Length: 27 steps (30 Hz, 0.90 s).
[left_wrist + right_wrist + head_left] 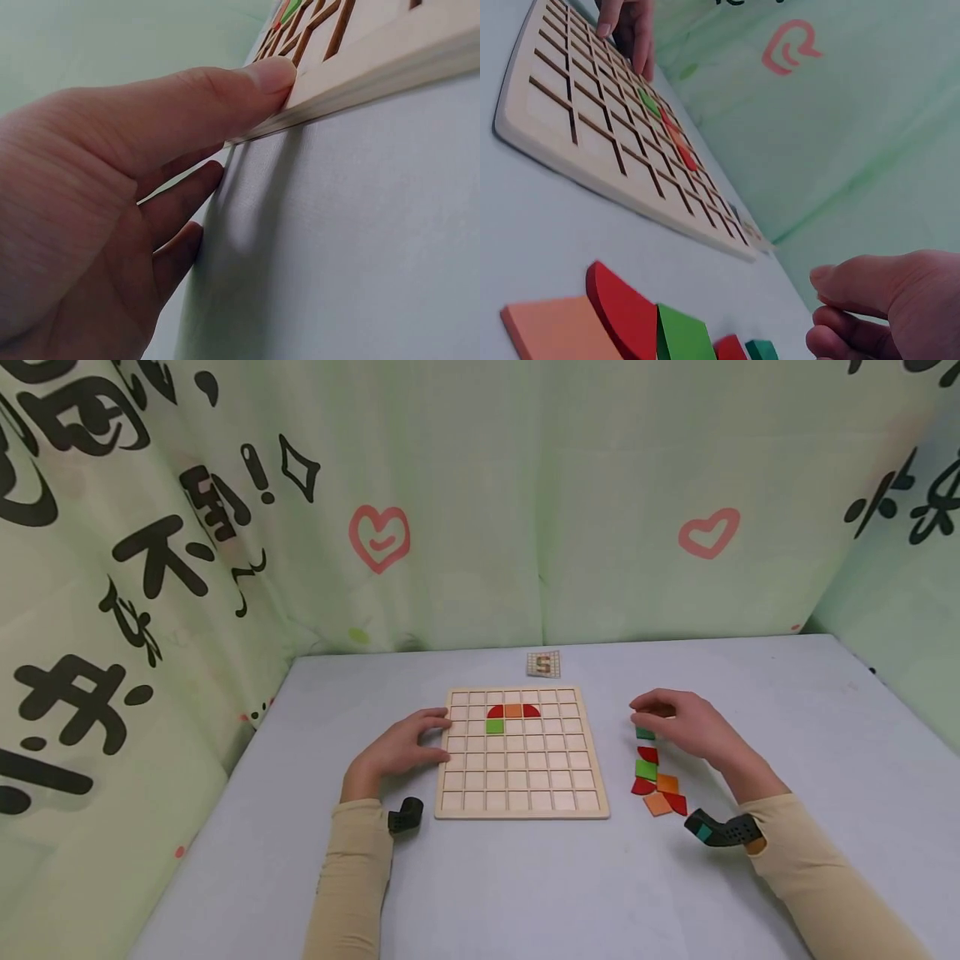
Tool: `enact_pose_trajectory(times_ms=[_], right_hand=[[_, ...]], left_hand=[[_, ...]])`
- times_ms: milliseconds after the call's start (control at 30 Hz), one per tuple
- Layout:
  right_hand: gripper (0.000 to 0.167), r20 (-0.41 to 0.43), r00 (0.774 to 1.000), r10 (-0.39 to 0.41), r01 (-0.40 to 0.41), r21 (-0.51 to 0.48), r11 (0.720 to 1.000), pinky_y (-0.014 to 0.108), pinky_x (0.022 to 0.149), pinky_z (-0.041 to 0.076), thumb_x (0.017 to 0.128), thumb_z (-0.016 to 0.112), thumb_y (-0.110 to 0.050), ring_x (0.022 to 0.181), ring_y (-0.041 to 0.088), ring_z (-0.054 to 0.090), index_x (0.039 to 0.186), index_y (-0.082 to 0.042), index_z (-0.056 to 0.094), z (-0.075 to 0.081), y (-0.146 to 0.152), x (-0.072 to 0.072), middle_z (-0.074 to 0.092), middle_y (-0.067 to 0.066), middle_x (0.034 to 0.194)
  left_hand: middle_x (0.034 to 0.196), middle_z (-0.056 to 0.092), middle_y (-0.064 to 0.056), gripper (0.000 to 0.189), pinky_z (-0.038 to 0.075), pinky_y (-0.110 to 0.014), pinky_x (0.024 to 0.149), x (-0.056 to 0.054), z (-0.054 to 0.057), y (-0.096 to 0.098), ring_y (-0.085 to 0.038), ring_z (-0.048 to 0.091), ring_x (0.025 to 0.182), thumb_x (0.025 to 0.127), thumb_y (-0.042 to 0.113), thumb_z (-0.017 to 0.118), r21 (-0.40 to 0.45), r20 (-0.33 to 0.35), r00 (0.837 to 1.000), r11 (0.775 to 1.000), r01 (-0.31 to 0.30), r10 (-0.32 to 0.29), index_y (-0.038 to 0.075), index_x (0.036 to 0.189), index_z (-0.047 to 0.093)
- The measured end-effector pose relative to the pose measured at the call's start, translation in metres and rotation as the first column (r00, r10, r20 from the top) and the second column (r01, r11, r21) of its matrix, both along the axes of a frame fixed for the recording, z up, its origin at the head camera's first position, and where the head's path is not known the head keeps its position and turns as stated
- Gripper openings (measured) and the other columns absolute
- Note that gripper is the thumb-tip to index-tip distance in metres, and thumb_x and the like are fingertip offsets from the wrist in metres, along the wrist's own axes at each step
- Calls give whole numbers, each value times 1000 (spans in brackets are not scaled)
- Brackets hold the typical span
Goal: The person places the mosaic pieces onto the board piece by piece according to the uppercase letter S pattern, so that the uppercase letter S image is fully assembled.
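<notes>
My left hand touches the left edge of a wooden grid board, its thumb on the rim and other fingers farther along the side. Set in the board's upper squares are an orange square between two red rounded pieces, and a green square beneath the left red one. To the right, my right hand hovers over the far end of a line of loose pieces, fingers loosely bent and nothing visible between thumb and fingertips. A dark green piece lies just below its fingertips.
Loose red, light green and orange pieces lie right of the board. A small patterned card lies behind it. Each wrist wears a black device. A printed green curtain borders the white table.
</notes>
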State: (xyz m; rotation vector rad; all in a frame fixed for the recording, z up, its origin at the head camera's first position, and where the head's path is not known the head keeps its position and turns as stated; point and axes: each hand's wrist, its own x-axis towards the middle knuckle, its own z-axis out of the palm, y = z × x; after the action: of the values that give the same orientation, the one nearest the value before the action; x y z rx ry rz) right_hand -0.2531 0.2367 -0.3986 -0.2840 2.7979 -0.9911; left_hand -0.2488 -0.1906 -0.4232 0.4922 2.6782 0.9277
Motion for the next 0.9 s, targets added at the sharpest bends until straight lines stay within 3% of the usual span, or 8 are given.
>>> enact_pose_trajectory(times_ms=[433, 900], right_hand=[[51, 66, 998, 10, -14, 61, 998, 53, 94, 53, 98, 64, -31, 112, 38, 56, 134, 4, 57, -12, 32, -1, 62, 26, 127], [48, 43, 999, 30, -34, 93, 995, 47, 89, 55, 93, 68, -25, 103, 33, 58, 129, 6, 61, -16, 21, -4, 65, 23, 116]], left_hand=[[160, 37, -12, 59, 28, -49, 122, 0, -1, 0, -34, 30, 151, 91, 24, 74, 3, -3, 1000, 1000, 1, -1, 2, 142, 55], [162, 36, -9, 60, 27, -48, 123, 0, 0, 1, -31, 27, 152, 91, 25, 74, 3, 25, 1000, 1000, -19, 19, 4, 144, 54]])
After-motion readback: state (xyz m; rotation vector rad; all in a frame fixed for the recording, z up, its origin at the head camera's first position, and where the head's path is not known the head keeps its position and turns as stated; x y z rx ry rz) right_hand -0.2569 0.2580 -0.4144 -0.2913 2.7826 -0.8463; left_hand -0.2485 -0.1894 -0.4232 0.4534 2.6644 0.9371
